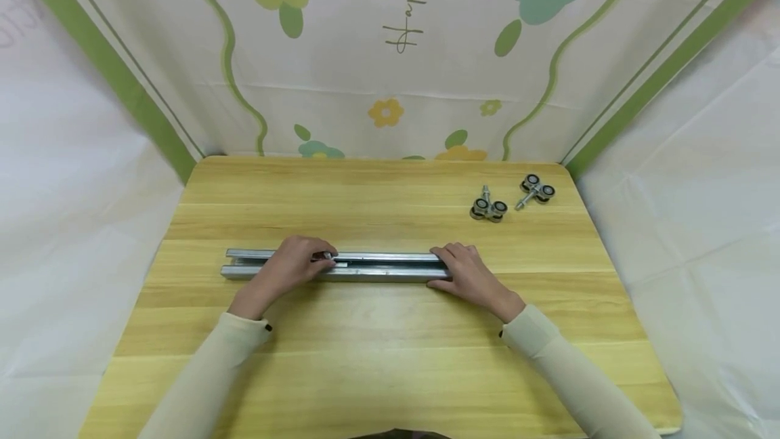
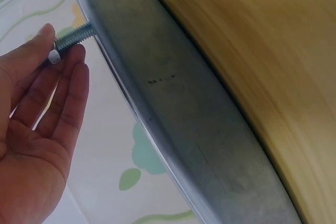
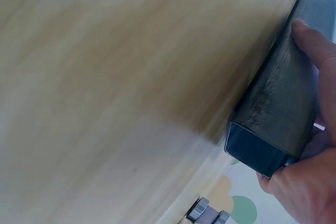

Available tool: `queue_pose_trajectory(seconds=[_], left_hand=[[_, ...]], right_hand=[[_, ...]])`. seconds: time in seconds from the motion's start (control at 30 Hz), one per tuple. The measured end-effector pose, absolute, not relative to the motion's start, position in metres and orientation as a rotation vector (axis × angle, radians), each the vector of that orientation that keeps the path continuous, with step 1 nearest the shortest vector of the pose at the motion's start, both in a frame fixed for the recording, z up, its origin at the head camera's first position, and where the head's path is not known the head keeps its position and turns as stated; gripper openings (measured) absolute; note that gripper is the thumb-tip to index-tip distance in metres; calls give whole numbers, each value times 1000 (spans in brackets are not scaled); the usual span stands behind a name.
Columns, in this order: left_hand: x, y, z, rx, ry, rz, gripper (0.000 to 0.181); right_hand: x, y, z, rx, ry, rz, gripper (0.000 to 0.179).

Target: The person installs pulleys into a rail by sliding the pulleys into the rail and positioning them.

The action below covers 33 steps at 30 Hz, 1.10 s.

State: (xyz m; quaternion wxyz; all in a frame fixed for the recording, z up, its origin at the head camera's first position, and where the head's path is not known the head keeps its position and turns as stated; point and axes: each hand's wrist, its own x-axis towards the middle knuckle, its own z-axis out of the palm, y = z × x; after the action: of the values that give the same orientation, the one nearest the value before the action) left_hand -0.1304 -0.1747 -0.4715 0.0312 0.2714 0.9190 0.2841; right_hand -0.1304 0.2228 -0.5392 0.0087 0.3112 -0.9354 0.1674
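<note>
A grey metal channel track [image 1: 384, 275] lies lengthwise across the table with its long slot facing up. Over the slot, left of the track's middle, my left hand [image 1: 295, 264] pinches a threaded bolt [image 2: 73, 38] between thumb and fingers. The bolt stands out of the slot, and its lower end is hidden inside the track. At the right end my right hand [image 1: 468, 276] grips the track, thumb on the near side and fingers over the far side. The right wrist view shows the hollow open end of the track [image 3: 278, 103] beside this hand.
Two roller trolleys with threaded bolts lie at the table's back right: one trolley [image 1: 488, 210] nearer the middle, the other trolley [image 1: 537, 190] closer to the corner. A flowered cloth [image 1: 341, 66] hangs behind the wooden table [image 1: 378, 358].
</note>
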Motion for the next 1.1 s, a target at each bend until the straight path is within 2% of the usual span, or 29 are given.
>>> queue_pose_trajectory(seconds=[1.1], left_hand=[[-118,-236,-473,658,2963,817,13]], right_hand=[[-128,224,-541,957,-2926,523,70]])
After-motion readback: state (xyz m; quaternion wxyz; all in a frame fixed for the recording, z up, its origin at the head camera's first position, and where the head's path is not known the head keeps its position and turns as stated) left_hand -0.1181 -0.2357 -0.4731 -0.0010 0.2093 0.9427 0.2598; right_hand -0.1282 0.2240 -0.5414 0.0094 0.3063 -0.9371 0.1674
